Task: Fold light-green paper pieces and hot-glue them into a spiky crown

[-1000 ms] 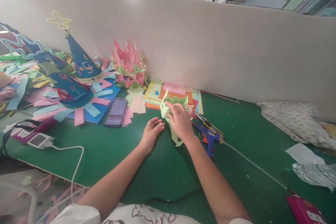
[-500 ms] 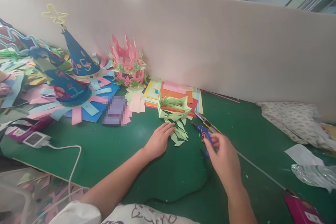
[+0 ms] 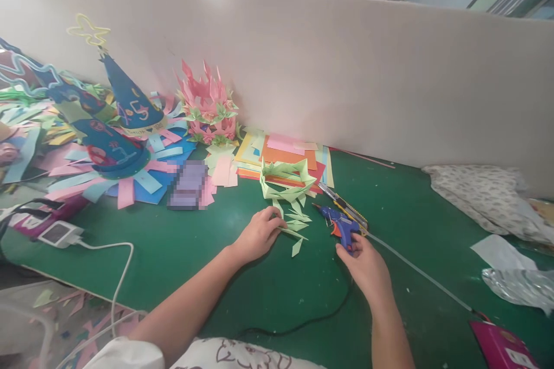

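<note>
My left hand is closed, thumb and fingers pinching a folded light-green paper leaf just above the table. More green paper leaves lie loosely beside its fingertips. Behind them stands a pale-green folded paper crown, resting partly on coloured sheets. My right hand has its fingers around the handle end of a blue glue gun with an orange trigger. The gun's nozzle points to the upper left, towards the leaves. A yellow-and-grey box cutter lies right behind the gun.
Coloured paper sheets are stacked at the back, near a pink paper crown. Blue cone hats, a phone and a white charger are on the left. A black cord runs across the front. Patterned cloth lies right.
My left hand has picked a leaf from the pile, spreading the leaves. My right hand has slid down from the trigger area to the handle end, and the glue gun shows more fully.
</note>
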A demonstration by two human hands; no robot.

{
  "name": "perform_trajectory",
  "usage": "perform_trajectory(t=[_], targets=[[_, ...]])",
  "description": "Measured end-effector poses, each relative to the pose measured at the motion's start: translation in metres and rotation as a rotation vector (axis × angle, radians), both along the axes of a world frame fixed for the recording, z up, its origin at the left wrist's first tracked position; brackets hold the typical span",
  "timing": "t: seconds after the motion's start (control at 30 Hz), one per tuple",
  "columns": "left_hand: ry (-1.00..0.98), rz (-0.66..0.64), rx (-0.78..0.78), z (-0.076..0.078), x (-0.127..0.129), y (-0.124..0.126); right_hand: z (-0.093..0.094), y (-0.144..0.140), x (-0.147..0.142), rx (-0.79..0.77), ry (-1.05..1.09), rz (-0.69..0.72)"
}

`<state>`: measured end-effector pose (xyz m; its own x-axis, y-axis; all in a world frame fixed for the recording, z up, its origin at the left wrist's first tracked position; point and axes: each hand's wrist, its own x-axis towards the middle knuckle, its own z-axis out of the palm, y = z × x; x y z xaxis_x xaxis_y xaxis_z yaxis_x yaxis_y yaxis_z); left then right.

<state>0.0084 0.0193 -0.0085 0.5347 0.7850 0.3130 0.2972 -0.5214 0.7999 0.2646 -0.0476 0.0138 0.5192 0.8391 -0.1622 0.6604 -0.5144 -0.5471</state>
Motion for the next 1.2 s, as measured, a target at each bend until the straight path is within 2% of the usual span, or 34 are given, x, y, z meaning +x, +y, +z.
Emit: perform_trajectory(t=[0.13,0.27,0.37,0.47,0.57,0.8,1.2], targets=[[-0.229,0.083,-0.177,0.003,-0.001,-0.001,0.003,-0.002,0.006,0.025,0.192,-0.084],[-0.615,0.169,-0.495,0.007,-0.001,0.001,0.003,-0.006,0.006,0.146,0.451,-0.135],[-0.796,0.190,-0.646,0.010,-0.003,0.005,0.005,-0.008,-0.002,0.311,0.684,-0.049],[-0.767,0.232,-0.684,0.011,-0.005,0.007,0.006,-0.009,-0.014,0.289,0.927,0.155],[-0.748,0.255,-0.726,0.010,-0.004,0.007,0.004,-0.007,-0.023,0.164,0.947,0.267],[-0.654,0.250,-0.755,0.009,-0.002,0.005,-0.006,-0.006,-0.029,0.125,0.856,0.357],[-0.550,0.272,-0.750,0.004,0.002,0.005,-0.008,-0.003,-0.035,0.141,0.764,0.372]])
